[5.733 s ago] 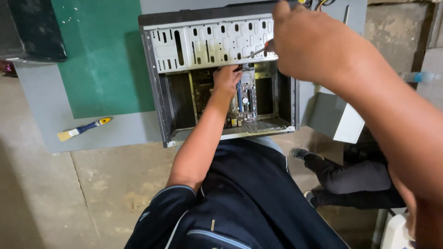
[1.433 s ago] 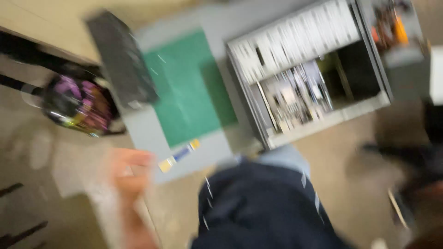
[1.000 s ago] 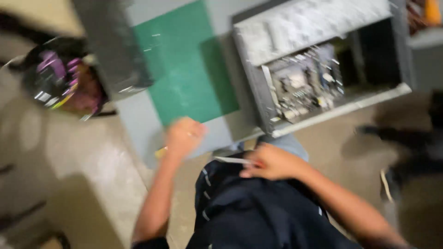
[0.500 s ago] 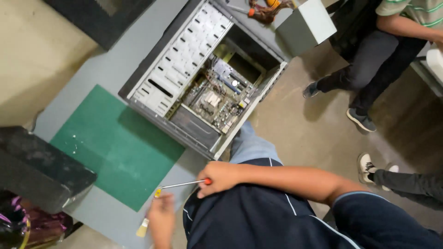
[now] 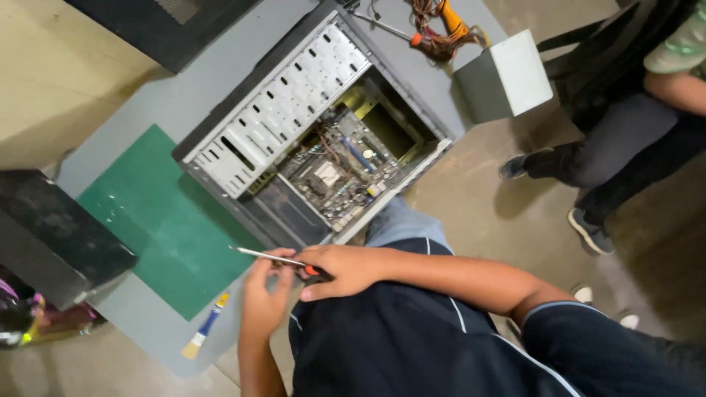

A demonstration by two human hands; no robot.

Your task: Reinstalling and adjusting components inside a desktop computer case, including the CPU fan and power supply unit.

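Both hands point(image 5: 309, 283) grip the screwdriver point(image 5: 268, 256) between them.

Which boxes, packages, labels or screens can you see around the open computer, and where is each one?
Grey metal box: a plain cube-like unit at the table's far right corner, beside a tangle of orange and dark cables.
Black slab-shaped case: at the left edge, next to the green mat.
No screens show, and no label is clear enough to tell.
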